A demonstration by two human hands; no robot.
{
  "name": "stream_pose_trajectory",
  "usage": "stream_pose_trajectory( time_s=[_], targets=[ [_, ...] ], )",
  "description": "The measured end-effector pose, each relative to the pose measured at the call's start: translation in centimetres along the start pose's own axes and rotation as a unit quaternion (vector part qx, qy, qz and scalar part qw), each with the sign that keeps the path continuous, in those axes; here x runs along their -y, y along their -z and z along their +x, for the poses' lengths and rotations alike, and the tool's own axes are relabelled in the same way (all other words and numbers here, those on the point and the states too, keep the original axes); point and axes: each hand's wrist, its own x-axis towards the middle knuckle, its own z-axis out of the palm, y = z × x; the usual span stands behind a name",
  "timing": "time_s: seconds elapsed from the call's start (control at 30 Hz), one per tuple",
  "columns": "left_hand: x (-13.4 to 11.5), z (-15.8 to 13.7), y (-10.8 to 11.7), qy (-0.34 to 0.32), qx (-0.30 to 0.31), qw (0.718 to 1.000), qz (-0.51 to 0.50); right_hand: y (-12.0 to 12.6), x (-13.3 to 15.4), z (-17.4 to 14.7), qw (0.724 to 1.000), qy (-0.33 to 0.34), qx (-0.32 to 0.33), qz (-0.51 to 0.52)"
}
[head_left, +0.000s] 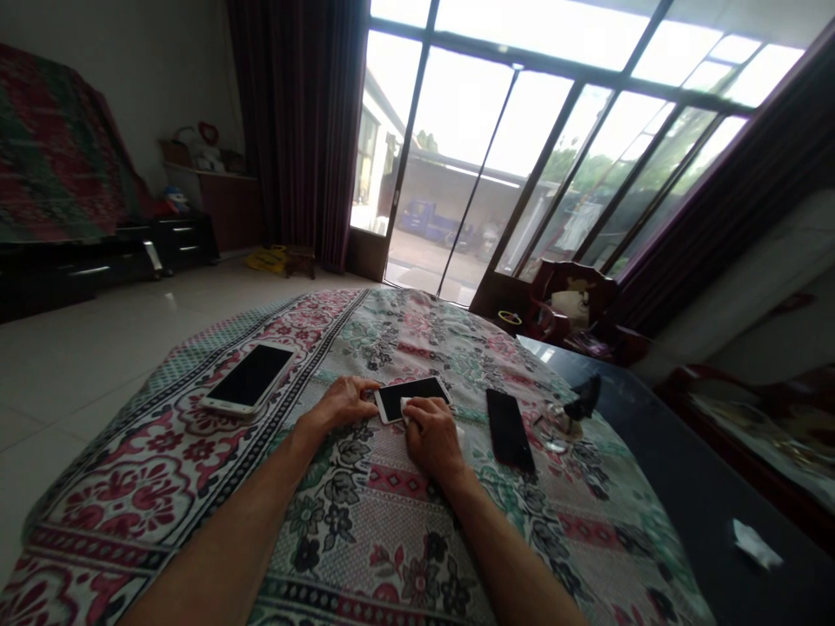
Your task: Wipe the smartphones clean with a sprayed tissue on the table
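A white smartphone (397, 402) with a dark screen lies on the patterned tablecloth in front of me. My left hand (345, 400) grips its left end, thumb and fingers at the edge. Over the lower part of the screen, my right hand (434, 435) presses a small white tissue (405, 407), its fingers bunched around it. A larger white smartphone (251, 378) rests to the left, screen up. To the right lies a black smartphone (510, 430), apart from both hands.
A clear glass container (557, 426) with a dark object stands right of the black phone. The floral tablecloth (397, 539) covers the table. A crumpled white tissue (755, 546) lies on the dark surface at right. A wooden chair (574, 304) and glass doors stand beyond.
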Motion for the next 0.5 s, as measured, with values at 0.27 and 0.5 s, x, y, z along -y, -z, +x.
stream_pose_trajectory(
  time_s=[0.27,0.5],
  targets=[
    [0.0,0.0,0.1,0.004,-0.004,1.000,0.007,0.1,0.1,0.2,1.000,-0.007,0.011,-0.001],
    [-0.2,-0.1,0.2,0.001,-0.001,1.000,-0.002,0.7,-2.1,0.3,0.996,-0.080,-0.012,-0.032]
  ],
)
